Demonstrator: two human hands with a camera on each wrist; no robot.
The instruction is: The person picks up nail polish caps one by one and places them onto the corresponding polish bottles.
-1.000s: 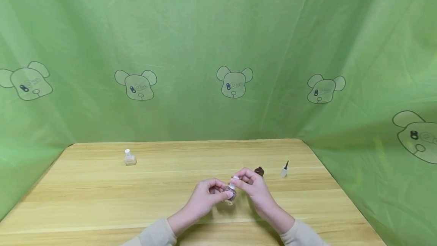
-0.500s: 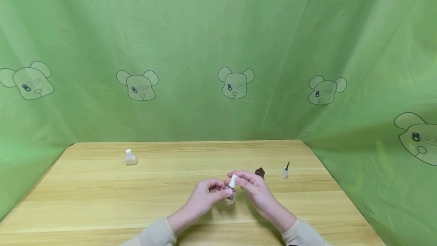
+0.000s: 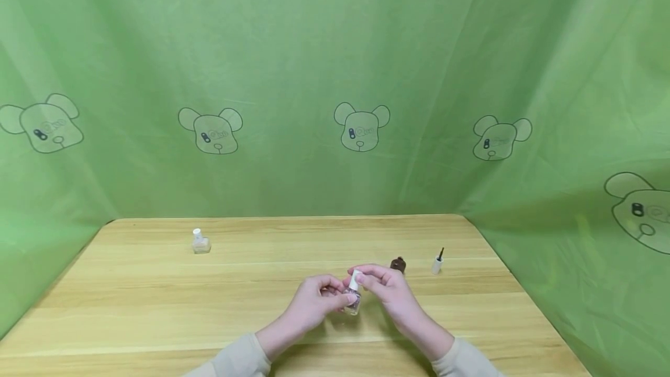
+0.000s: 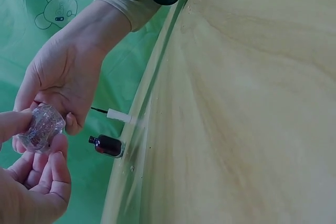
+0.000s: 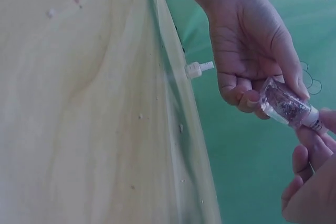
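Observation:
My left hand (image 3: 316, 304) pinches a small clear nail polish bottle (image 3: 352, 306) with dark glitter inside, thumb in front and fingers behind. At the top of that bottle, my right hand (image 3: 392, 295) pinches its tall white cap (image 3: 355, 280) between thumb and fingers. Held slightly tilted, the bottle is above the table near its front middle. In the right wrist view the glitter bottle (image 5: 285, 103) shows side-on, its white cap (image 5: 315, 119) at the neck. The left wrist view shows the bottle's base (image 4: 43, 128), with the cap hidden behind it.
Just beyond my right hand stands an uncapped dark brown polish bottle (image 3: 398, 265). Right of it, a white cap (image 3: 437, 265) stands with its dark brush pointing up. A clear bottle with a white cap (image 3: 201, 244) is at the back left of the wooden table (image 3: 157, 307). Green curtains surround it.
My right fingers have shifted left and round the white cap, leaving more of it visible. The glitter bottle has tilted a little; my left hand keeps its grip.

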